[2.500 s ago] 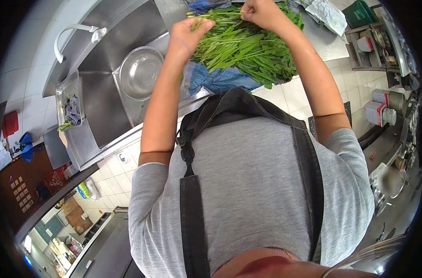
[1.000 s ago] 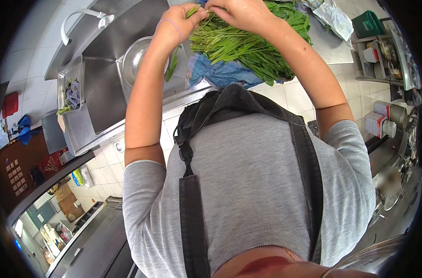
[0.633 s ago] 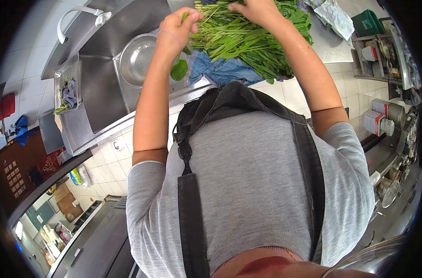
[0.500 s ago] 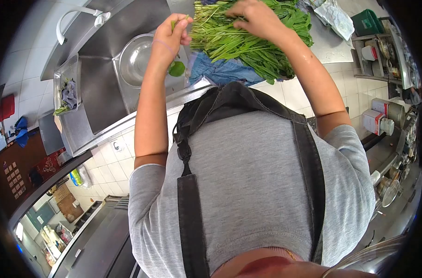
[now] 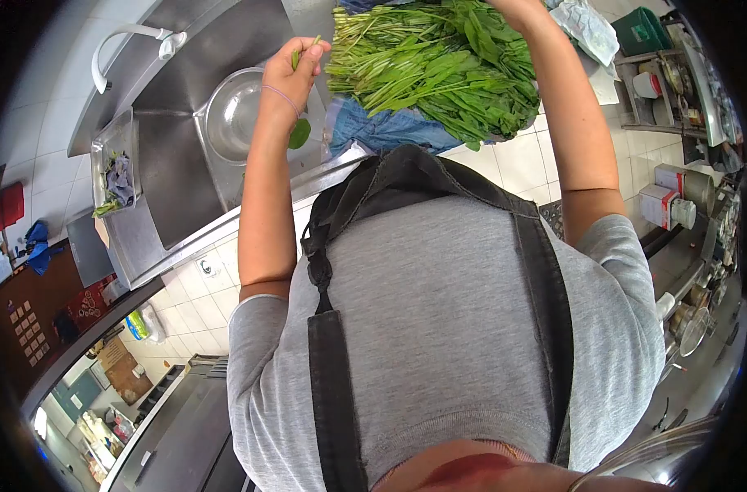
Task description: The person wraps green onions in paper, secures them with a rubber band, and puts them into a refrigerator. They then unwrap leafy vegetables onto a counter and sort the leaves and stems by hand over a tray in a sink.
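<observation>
left hand [image 5: 291, 79], stretched forward, pinches a stem [image 5: 295, 60]; right hand [image 5: 514, 8], cropped, can't be judged; tray [image 5: 113, 134] at sink [image 5: 170, 164]'s left edge holds scraps [image 5: 118, 180].

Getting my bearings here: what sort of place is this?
Probably a commercial kitchen: a grey metal sink, a heap of leafy green vegetables, and what look like round metal pans near the right edge.

Leaves [image 5: 463, 86] deep green; stems [image 5: 363, 49] paler, yellowish green. Sheet [image 5: 381, 127] under them blue, darker in the folds. Bowl [image 5: 232, 115] and sink [image 5: 172, 156] silver-grey. Faucet [image 5: 131, 31] white. Wristband [image 5: 281, 96] pale pink. Shirt [image 5: 455, 328] heathered grey, straps [image 5: 335, 394] black. Tiles [image 5: 517, 168] off-white, gridded by darker joints. Bin [image 5: 640, 31] dark green.
</observation>
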Tool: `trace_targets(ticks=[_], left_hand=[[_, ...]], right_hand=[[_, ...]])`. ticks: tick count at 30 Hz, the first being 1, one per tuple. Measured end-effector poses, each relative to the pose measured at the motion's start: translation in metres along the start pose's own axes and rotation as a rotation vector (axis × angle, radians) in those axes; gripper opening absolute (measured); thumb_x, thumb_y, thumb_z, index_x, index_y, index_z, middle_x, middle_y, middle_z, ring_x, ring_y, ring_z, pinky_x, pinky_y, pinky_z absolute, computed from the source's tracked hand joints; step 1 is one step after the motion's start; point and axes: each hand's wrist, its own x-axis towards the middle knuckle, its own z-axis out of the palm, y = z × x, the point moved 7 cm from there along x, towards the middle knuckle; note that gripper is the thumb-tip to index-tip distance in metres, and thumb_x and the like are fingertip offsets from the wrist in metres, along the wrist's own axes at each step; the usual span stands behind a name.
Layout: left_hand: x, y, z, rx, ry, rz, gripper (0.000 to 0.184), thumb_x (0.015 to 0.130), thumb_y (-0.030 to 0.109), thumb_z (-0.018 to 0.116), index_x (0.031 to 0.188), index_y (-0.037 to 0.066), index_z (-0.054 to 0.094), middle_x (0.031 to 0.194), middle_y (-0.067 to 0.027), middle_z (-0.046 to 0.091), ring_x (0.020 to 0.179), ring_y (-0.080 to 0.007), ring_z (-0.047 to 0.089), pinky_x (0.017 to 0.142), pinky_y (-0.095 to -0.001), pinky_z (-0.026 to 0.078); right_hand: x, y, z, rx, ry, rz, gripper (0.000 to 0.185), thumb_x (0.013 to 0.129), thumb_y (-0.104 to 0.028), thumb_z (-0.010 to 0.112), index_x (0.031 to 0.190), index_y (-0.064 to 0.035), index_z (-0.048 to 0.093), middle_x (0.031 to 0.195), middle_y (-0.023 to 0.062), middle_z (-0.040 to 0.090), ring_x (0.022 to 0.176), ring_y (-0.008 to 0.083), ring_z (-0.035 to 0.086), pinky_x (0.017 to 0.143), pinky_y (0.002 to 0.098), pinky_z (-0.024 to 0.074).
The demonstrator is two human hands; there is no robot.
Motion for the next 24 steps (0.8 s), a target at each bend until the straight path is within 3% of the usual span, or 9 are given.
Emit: trace_targets(ticks=[7, 11, 14, 17, 20, 23, 24], left_hand=[[-0.005, 0.026, 0.004, 0.043, 0.065, 0.030, 0.014, 0.089, 0.014, 0.074, 0.098, 0.004, 0.072, 0.083, 0.0015, 0.065, 0.075, -0.0048, 0.056, 0.069, -0.0209, 0.044], [-0.006, 0.053, 0.012, -0.095, 0.076, 0.086, 0.017, 0.086, 0.012, 0.077, 0.098, 0.002, 0.073, 0.088, -0.0008, 0.070, 0.082, -0.0067, 0.061, 0.077, -0.0222, 0.049], [0.004, 0.068, 0.025, -0.157, 0.029, 0.242, 0.024, 0.087, 0.017, 0.077, 0.106, 0.003, 0.073, 0.095, -0.0005, 0.070, 0.080, -0.0064, 0.058, 0.072, -0.0209, 0.045], [0.008, 0.080, 0.042, -0.178, -0.023, 0.214, 0.026, 0.087, 0.017, 0.076, 0.107, 0.000, 0.073, 0.099, -0.0042, 0.071, 0.087, -0.0097, 0.063, 0.081, -0.0235, 0.048], [0.013, 0.073, 0.049, -0.109, -0.038, 0.173, 0.022, 0.086, 0.014, 0.077, 0.102, 0.000, 0.073, 0.092, -0.0038, 0.071, 0.083, -0.0086, 0.063, 0.078, -0.0230, 0.050], [0.013, 0.060, 0.047, -0.099, -0.020, 0.133, 0.019, 0.084, 0.012, 0.079, 0.098, 0.000, 0.074, 0.088, -0.0037, 0.071, 0.079, -0.0080, 0.063, 0.074, -0.0218, 0.050], [0.014, 0.056, 0.046, -0.131, -0.024, 0.113, 0.019, 0.084, 0.012, 0.079, 0.098, 0.000, 0.074, 0.087, -0.0039, 0.071, 0.079, -0.0080, 0.063, 0.074, -0.0217, 0.050]], right_hand=[[-0.004, -0.054, -0.032, 0.369, 0.170, -0.196, 0.019, 0.093, -0.023, 0.068, 0.101, -0.0053, 0.069, 0.087, 0.0019, 0.068, 0.073, 0.0084, 0.058, 0.066, 0.0237, 0.0464], [-0.012, -0.053, -0.007, 0.624, 0.141, -0.166, 0.023, 0.094, -0.022, 0.066, 0.107, -0.0026, 0.066, 0.093, 0.0039, 0.069, 0.080, 0.0117, 0.063, 0.069, 0.0250, 0.0493], [-0.020, -0.045, 0.029, 0.819, 0.040, -0.161, 0.024, 0.095, -0.020, 0.064, 0.110, -0.0017, 0.065, 0.095, 0.0047, 0.069, 0.084, 0.0146, 0.065, 0.072, 0.0274, 0.0517], [-0.027, -0.025, 0.063, 0.956, -0.001, -0.049, 0.024, 0.096, -0.020, 0.062, 0.112, -0.0020, 0.064, 0.097, 0.0064, 0.068, 0.087, 0.0175, 0.066, 0.077, 0.0310, 0.0531], [-0.029, 0.001, 0.088, 1.087, -0.072, 0.036, 0.027, 0.096, -0.015, 0.061, 0.119, -0.0019, 0.063, 0.105, 0.0087, 0.068, 0.094, 0.0210, 0.065, 0.085, 0.0329, 0.0519], [-0.026, 0.010, 0.100, 1.051, -0.056, -0.012, 0.022, 0.094, -0.011, 0.058, 0.112, -0.0019, 0.067, 0.102, 0.0096, 0.070, 0.086, 0.0200, 0.066, 0.081, 0.0355, 0.0550], [-0.028, 0.011, 0.100, 1.017, -0.059, -0.034, 0.026, 0.098, -0.010, 0.054, 0.120, 0.0042, 0.061, 0.106, 0.0126, 0.069, 0.090, 0.0172, 0.066, 0.084, 0.0310, 0.0552]])
